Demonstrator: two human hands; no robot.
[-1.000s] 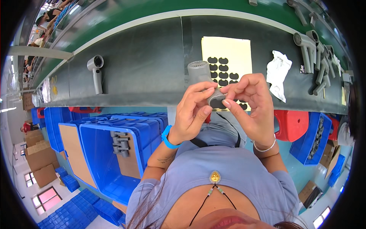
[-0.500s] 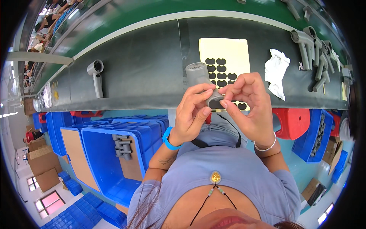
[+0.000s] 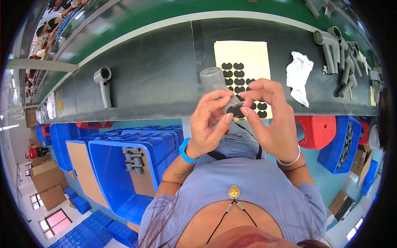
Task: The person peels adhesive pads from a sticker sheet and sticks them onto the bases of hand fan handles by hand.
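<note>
At the yellow sticker sheet's [image 3: 242, 50] near left corner, the left hand [image 3: 206, 126] is pinching a gray hair dryer [image 3: 212, 79], its handle slanting rightward to a black end face [image 3: 235, 111], against which the nearer right hand [image 3: 271, 113], fingers curled, is resting its thumb, any pinch being unclear.

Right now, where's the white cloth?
Head view, right side: the white cloth lies crumpled on the dark bench top, between the yellow sheet and the heap of grey dryer-shaped parts.

The left fingers [image 3: 212, 98] partly hide the grey device [image 3: 213, 82].
</note>
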